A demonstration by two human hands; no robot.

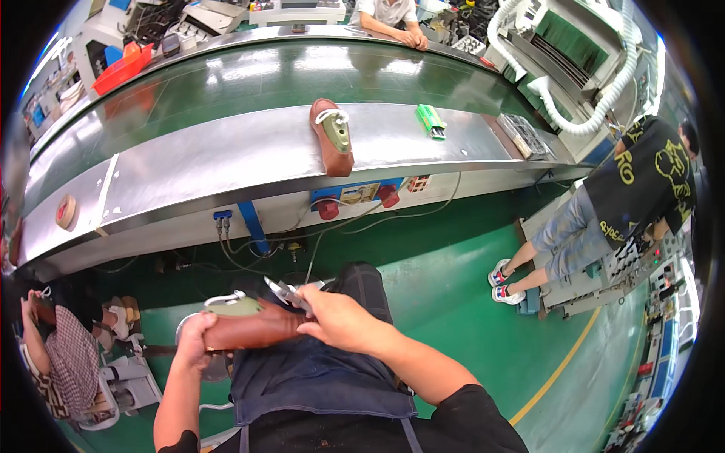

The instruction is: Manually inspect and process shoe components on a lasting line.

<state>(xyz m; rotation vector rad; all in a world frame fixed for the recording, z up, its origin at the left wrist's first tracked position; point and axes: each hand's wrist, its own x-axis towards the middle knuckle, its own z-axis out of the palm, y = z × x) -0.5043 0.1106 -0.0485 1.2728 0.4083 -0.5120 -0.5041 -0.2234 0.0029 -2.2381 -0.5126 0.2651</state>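
Currently in the hands: the left hand grips one end of a brown shoe, held over the lap; the right hand is closed around metal pliers at the shoe's other end. Whether the pliers touch the shoe, I cannot tell.
Pliers risk: a slip of the metal tips could scratch the smooth brown side or jab the left fingers.
Lace risk: the white lace sits near the tool and might snag.
Grip risk: if the left hand loosens, the shoe could roll off the lap onto the green floor.
Table: long, curved by the lens and shiny, the table carries a second brown shoe, a small green box to its right and a tape roll far left.
Room: a person in a black top stands at the right; another person sits lower left; a third leans beyond the table.
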